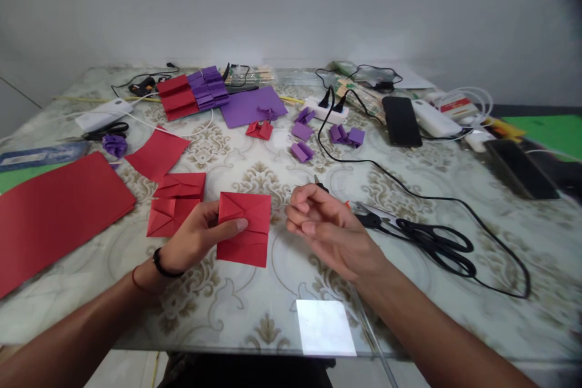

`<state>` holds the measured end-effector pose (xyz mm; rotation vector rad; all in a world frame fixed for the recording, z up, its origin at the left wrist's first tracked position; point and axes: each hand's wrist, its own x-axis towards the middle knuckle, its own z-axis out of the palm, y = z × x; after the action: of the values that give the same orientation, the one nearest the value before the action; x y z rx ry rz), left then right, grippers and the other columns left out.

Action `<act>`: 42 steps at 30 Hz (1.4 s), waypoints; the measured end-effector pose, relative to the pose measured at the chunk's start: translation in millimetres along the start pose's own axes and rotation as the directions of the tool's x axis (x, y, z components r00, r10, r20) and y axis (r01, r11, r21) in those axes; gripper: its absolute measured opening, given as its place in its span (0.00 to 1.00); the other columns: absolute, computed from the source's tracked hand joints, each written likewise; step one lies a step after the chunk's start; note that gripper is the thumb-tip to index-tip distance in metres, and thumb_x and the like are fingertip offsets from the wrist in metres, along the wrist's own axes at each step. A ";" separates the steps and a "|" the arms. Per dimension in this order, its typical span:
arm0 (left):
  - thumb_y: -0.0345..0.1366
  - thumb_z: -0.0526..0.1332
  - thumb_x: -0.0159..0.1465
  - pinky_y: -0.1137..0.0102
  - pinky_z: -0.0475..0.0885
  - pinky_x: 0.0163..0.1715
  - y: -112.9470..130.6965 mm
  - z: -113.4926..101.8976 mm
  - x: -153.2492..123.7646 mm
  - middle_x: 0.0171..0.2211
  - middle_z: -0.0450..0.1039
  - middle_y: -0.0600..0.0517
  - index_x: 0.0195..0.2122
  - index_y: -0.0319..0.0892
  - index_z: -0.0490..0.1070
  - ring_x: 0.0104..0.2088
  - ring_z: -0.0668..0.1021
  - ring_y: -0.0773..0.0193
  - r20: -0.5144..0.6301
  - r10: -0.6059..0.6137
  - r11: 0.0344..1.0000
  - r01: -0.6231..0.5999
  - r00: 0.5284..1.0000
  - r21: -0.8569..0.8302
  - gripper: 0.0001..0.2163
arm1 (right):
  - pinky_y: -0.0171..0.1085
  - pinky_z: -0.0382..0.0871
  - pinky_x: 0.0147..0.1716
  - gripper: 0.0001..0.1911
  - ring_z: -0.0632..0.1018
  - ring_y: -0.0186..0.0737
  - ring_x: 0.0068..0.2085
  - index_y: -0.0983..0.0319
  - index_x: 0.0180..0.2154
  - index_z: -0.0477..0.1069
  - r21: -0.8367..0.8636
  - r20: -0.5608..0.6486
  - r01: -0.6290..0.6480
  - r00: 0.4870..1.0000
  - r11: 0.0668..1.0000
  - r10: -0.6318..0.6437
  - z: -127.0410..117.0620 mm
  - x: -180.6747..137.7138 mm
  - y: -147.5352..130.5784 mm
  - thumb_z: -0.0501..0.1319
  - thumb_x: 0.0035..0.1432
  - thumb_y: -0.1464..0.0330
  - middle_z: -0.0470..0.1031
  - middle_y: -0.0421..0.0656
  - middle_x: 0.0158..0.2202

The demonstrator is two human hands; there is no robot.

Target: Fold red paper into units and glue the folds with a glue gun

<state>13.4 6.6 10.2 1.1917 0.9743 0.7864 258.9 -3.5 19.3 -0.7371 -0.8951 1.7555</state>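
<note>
My left hand point(195, 239) pinches the left edge of a folded red paper square point(245, 230), holding it just above the glass table point(282, 291). My right hand point(330, 230) hovers to the right of the paper with its fingers loosely curled and nothing in them. A small dark tool tip point(318, 183) pokes out behind its fingers. Two more folded red pieces point(175, 206) lie just left of the held one.
Black scissors point(427, 239) and a black cable point(454, 200) lie right of my right hand. A big red sheet point(54, 212) covers the left side. Purple folded pieces point(318, 133), purple sheet point(252, 106), power strip point(325, 110), phones point(401, 121) and chargers sit farther back.
</note>
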 end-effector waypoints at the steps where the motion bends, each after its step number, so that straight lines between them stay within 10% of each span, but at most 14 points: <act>1: 0.47 0.73 0.62 0.75 0.65 0.25 -0.5 -0.3 0.0 0.25 0.69 0.55 0.27 0.38 0.73 0.25 0.68 0.70 -0.005 0.001 1.000 -0.001 1.000 0.004 0.18 | 0.38 0.64 0.32 0.15 0.59 0.35 0.31 0.55 0.38 0.74 0.000 0.014 0.003 1.000 1.000 -0.003 -0.4 -0.2 0.3 0.74 0.48 0.68 0.57 0.37 0.35; 12: 0.46 0.73 0.63 0.74 0.68 0.27 -2.6 -1.8 0.0 0.28 0.74 0.53 0.31 0.38 0.77 0.27 0.72 0.69 0.010 0.002 0.999 -0.001 1.000 -0.037 0.15 | 0.42 0.67 0.35 0.14 0.68 0.37 0.31 0.53 0.40 0.83 -0.044 -0.031 0.039 0.999 0.998 -0.040 -1.6 0.3 1.4 0.77 0.50 0.61 0.71 0.39 0.31; 20: 0.43 0.75 0.62 0.77 0.66 0.27 -1.9 -0.8 0.4 0.26 0.72 0.55 0.28 0.38 0.75 0.26 0.71 0.71 0.026 0.008 0.994 -0.005 1.000 -0.105 0.15 | 0.38 0.61 0.29 0.16 0.61 0.32 0.25 0.56 0.29 0.75 -0.022 -0.046 0.091 0.995 0.996 -0.092 -3.7 3.4 0.2 0.79 0.51 0.59 0.63 0.33 0.23; 28: 0.42 0.76 0.60 0.76 0.71 0.28 4.2 3.8 -1.7 0.28 0.78 0.53 0.30 0.38 0.80 0.27 0.76 0.68 0.056 -0.005 0.941 0.024 0.998 -0.337 0.12 | 0.35 0.57 0.25 0.12 0.61 0.29 0.21 0.56 0.40 0.76 -0.075 -0.062 0.069 0.995 0.995 -0.074 -0.4 2.1 3.0 0.72 0.62 0.57 0.62 0.31 0.23; 36: 0.44 0.71 0.66 0.72 0.75 0.35 -0.8 -0.3 -1.9 0.34 0.81 0.50 0.38 0.40 0.82 0.34 0.79 0.63 0.078 0.073 0.995 -0.067 0.994 -0.079 0.12 | 0.33 0.58 0.22 0.15 0.67 0.29 0.18 0.62 0.38 0.79 -0.459 0.116 -0.094 0.980 0.883 0.164 -0.8 -6.5 6.4 0.72 0.62 0.56 0.70 0.33 0.18; 42: 0.49 0.71 0.64 0.74 0.67 0.27 1.1 0.7 0.9 0.28 0.74 0.53 0.31 0.38 0.76 0.27 0.71 0.69 -0.050 0.071 0.993 -0.065 0.996 0.099 0.18 | 0.32 0.58 0.23 0.16 0.67 0.30 0.22 0.61 0.31 0.73 -0.694 0.100 0.053 0.995 0.718 0.024 7.2 -9.1 0.5 0.64 0.69 0.58 0.68 0.34 0.20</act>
<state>14.4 7.4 11.2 1.2989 1.0298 0.8364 255.8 -13.9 23.5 -1.1188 -1.6764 1.4202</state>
